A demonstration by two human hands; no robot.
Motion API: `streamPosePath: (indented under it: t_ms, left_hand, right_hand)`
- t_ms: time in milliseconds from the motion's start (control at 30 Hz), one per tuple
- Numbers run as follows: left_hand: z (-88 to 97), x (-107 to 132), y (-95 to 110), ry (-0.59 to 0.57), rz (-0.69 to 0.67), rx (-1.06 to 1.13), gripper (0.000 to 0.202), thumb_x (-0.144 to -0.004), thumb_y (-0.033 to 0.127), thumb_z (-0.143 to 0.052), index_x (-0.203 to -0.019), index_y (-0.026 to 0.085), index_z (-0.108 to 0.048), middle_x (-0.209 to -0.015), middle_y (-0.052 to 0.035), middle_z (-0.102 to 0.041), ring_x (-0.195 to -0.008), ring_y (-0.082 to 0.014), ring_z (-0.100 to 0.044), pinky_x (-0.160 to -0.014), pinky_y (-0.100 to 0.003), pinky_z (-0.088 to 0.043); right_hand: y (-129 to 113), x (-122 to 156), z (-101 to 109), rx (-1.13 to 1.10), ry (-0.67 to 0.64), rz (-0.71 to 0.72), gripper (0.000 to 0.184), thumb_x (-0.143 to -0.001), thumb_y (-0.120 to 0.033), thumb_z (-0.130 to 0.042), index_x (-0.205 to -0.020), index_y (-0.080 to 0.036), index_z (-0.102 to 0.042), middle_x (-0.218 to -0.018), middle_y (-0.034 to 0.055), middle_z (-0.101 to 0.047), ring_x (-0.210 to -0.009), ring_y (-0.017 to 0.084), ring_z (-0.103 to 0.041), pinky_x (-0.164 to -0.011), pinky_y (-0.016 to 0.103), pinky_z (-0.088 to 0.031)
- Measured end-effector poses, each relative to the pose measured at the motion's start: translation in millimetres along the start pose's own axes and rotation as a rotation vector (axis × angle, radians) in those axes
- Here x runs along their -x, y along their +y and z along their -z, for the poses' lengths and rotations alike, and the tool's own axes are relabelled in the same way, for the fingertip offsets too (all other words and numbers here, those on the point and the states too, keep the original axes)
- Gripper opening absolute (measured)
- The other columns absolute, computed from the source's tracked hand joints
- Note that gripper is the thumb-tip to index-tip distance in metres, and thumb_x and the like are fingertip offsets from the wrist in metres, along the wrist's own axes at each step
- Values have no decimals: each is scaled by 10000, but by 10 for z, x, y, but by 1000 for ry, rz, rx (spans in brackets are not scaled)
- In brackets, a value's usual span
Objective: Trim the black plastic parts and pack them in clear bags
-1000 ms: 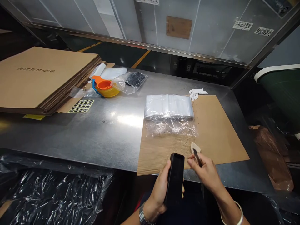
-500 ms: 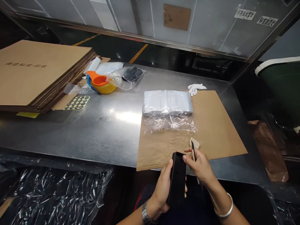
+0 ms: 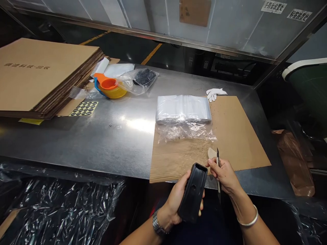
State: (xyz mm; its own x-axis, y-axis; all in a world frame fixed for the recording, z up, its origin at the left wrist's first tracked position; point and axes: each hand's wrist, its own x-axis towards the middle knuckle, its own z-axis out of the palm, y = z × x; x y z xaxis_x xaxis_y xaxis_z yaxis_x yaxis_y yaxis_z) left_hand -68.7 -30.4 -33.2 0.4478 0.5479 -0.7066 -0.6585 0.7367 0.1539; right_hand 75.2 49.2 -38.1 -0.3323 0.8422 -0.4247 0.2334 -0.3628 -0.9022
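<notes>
Left hand (image 3: 178, 199): fingers and thumb wrapped around a black phone case (image 3: 192, 192), gripped by its long edges, hollow inner face turned up toward the camera. Case is held in the air just off the near edge of the table (image 3: 102, 143), tilted, top end pointing away. Metal-link watch on the left wrist.

Right hand (image 3: 224, 175): closed around a thin dark blade-like tool (image 3: 218, 170), pinched between thumb and fingers, upright, tip pointing away. Hand sits just right of the case; forefinger appears to meet the case's top corner, contact uncertain. Silver bangle on the right wrist.

Just beyond the tool tip: a small pale rounded piece (image 3: 211, 153) lying on a brown cardboard sheet (image 3: 237, 136). The sheet lies flat on the right part of the table, its near edge slightly overhanging.

Further back on the sheet: a stack of clear plastic bags (image 3: 183, 109), with a crumpled clear wrapper (image 3: 185, 132) in front of it. White glove (image 3: 215, 93) at the sheet's far edge.

Far left of table: stack of flattened cartons (image 3: 38, 75); a sheet of round dark stickers (image 3: 83, 109) beside it; orange, yellow and blue nested scoops (image 3: 109, 87); clear bag with dark contents (image 3: 143, 79).

Below the table's near edge, left: crinkled clear plastic film (image 3: 63, 211).
</notes>
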Motion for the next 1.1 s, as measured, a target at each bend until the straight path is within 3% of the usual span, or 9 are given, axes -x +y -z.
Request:
streamPosePath:
  t_ms: [233,367,533,667,733,800,900,1000,1100]
  left_hand:
    - [76,-23,24,-59,41,-63,664,-853,591,-278,-707,48,-632,-561,-77,-614,-378,-140,-575,-339,-222,-446]
    - [177,-4,197,-106,-122,28,568,-864,555,-309,-878,83,-625,-695,-110,-677,-517,-204,-646,-421,-277,-492]
    - [217,23,278,-89,-494,254,391,-836,441,-514,-995,94,-599,-911,-131,-696,-867,-203,-644,-808,-327,-495]
    - [186,24,149,-56,-580,206,492,-761,404,-640,-1180,196,-489,-998,-97,-672,-890,-199,-619,-832,-339,-460]
    - [185,42,99,-5,-626,106,557,-737,408,-663,-1219,227,-451,-943,-69,-666,-821,-195,-617,-773,-331,-467]
    - [191,71,74,57,-712,-31,651,-690,416,-705,-1247,230,-424,-863,-53,-659,-780,-192,-608,-728,-304,-462]
    - [198,112,62,118,-812,-227,723,-633,410,-751,-1249,224,-420,-832,-49,-656,-788,-193,-602,-721,-277,-455]
    - [198,129,45,137,-841,-336,642,-616,393,-764,-1163,211,-481,-892,-60,-657,-818,-196,-605,-727,-266,-461]
    - [206,133,21,161,-837,-386,588,-632,358,-759,-1131,215,-482,-934,-60,-652,-844,-192,-609,-719,-252,-471]
  right_hand:
    - [-39,18,56,51,-243,30,449,-749,-548,-593,-838,-110,-628,-474,-66,-422,-399,52,-354,-395,187,-261]
    - [-16,141,103,71,-196,133,377,-797,-490,-569,-934,-139,-591,-544,-65,-422,-461,70,-416,-458,203,-346]
    - [143,374,59,341,18,521,244,-821,-314,-595,-1041,-220,-547,-636,-31,-553,-537,109,-525,-521,216,-421]
    - [255,471,-63,513,17,868,269,-840,-311,-580,-1100,-269,-524,-721,-9,-642,-583,128,-597,-604,228,-473]
    - [270,500,-85,464,-28,852,379,-843,-509,-501,-1125,-257,-519,-649,-15,-613,-521,125,-572,-541,220,-474]
    - [243,528,-83,403,-9,700,544,-858,-629,-308,-1145,-224,-532,-609,-6,-574,-494,129,-545,-484,223,-466]
    - [122,572,-89,438,86,501,453,-943,-455,-242,-1109,-207,-583,-763,54,-623,-684,166,-604,-619,256,-505]
    - [-22,607,-134,593,66,531,283,-930,-313,-364,-1057,-227,-602,-877,64,-637,-828,184,-613,-738,268,-498]
    - [-99,624,-183,763,39,594,247,-927,-272,-377,-1045,-220,-588,-827,51,-638,-760,174,-619,-675,254,-498]
